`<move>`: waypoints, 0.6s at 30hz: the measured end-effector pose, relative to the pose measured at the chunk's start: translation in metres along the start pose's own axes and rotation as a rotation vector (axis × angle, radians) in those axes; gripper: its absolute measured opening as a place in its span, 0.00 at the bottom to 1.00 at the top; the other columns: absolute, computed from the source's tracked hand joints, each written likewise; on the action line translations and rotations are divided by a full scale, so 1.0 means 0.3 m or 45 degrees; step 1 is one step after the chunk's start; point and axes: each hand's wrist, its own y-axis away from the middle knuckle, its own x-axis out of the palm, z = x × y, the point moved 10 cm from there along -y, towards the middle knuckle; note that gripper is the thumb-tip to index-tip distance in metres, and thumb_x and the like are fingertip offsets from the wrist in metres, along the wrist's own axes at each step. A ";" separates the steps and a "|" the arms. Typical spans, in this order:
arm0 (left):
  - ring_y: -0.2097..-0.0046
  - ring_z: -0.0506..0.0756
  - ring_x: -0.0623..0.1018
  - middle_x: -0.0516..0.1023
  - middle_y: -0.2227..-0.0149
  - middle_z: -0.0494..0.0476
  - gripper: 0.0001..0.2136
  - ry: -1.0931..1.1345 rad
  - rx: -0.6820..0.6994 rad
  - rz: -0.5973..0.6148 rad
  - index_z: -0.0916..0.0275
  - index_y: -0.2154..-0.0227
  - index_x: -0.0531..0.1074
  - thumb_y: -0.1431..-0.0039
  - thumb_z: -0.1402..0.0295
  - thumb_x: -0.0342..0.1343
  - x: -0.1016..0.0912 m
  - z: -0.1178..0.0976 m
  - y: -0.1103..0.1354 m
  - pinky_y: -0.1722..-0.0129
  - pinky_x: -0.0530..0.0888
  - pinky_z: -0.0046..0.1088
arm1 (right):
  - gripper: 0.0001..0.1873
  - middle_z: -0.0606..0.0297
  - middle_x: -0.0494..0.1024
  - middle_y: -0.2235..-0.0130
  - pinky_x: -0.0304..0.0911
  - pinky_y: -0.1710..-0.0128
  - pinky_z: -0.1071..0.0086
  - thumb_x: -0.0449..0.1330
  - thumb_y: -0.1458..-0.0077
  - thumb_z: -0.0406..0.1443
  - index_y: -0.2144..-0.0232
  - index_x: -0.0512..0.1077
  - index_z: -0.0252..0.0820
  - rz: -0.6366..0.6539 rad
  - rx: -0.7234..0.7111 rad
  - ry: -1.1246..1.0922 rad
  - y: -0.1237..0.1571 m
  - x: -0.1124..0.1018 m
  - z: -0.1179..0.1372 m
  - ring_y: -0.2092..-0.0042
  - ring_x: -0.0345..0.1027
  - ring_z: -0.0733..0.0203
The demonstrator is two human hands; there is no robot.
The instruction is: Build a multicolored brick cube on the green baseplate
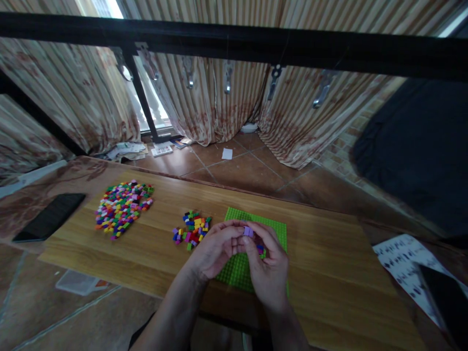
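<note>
A small purple toy brick (248, 231) is pinched between both hands above the green baseplate (275, 225). My left hand (218, 246) comes in from the left, with its thumb and fingers curled against the brick. On the other side, my right hand (269, 268) has its thumb and index finger closed on the same brick. Below my right fingers a few darker bricks (261, 249) in blue and magenta are partly hidden; I cannot tell whether they sit on the plate or in the hand. Left of my hands lies a small loose group of mixed bricks (197, 225).
A large heap of bricks (122, 209) lies on the left of the wooden table (329, 253). Beyond its left end is a black tablet-like slab (51, 217). At the right are a printed sheet (404, 258) and a dark flat object (440, 297). A black bar (234, 41) crosses above.
</note>
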 end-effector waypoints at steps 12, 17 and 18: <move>0.70 0.50 0.77 0.78 0.71 0.55 0.13 -0.090 0.074 -0.048 0.67 0.69 0.76 0.53 0.63 0.68 0.000 -0.009 -0.020 0.68 0.75 0.26 | 0.11 0.61 0.78 0.56 0.69 0.53 0.61 0.58 0.39 0.36 0.55 0.76 0.47 0.010 -0.132 0.331 -0.016 -0.025 -0.008 0.54 0.72 0.57; 0.71 0.47 0.76 0.77 0.72 0.52 0.14 -0.249 0.108 -0.023 0.67 0.69 0.77 0.55 0.63 0.70 0.009 -0.016 -0.022 0.67 0.75 0.24 | 0.12 0.62 0.78 0.57 0.69 0.55 0.63 0.59 0.40 0.35 0.55 0.76 0.47 0.035 -0.154 0.323 -0.018 -0.024 -0.016 0.55 0.72 0.59; 0.71 0.47 0.76 0.77 0.72 0.52 0.14 -0.273 0.116 -0.029 0.67 0.69 0.77 0.56 0.63 0.70 0.006 -0.018 -0.022 0.68 0.75 0.24 | 0.12 0.62 0.78 0.57 0.69 0.55 0.63 0.59 0.40 0.35 0.54 0.76 0.47 0.042 -0.150 0.311 -0.018 -0.021 -0.018 0.55 0.72 0.59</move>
